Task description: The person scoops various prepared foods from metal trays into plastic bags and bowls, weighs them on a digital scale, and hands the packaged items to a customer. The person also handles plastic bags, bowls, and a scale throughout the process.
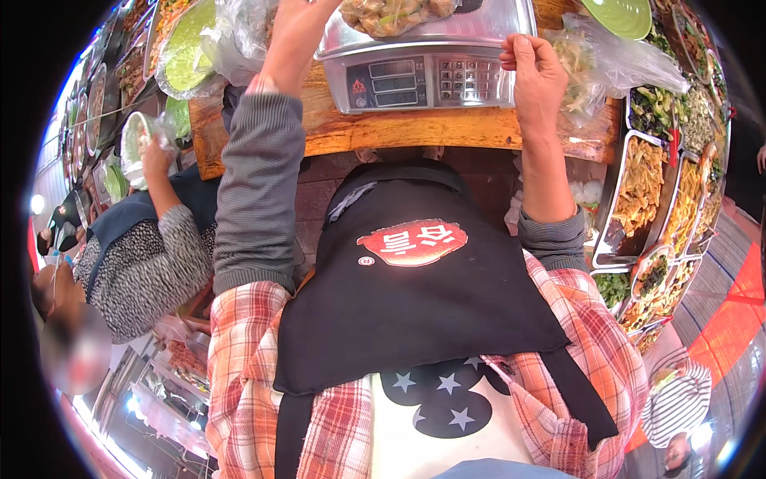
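A silver price-computing scale [431,78] with a keypad and dark displays stands on a wooden table. On its pan lies a clear plastic bag of food pieces [398,15]. My left hand [305,18] reaches up to the left of that bag; its fingertips are cut off by the picture's top edge, so its hold is hidden. My right hand [535,66] is over the scale's right end, beside the keypad, fingers curled and thumb near the forefinger; whether something thin is between them does not show. Close to its right lies another clear bag of food [577,75].
The wooden table's front edge [413,133] runs before me. Metal trays of cooked dishes [637,191] line the right. A green plate in clear plastic [190,51] is at upper left, a green plate [625,15] at upper right. A co-worker [143,257] at left holds a bowl [136,146].
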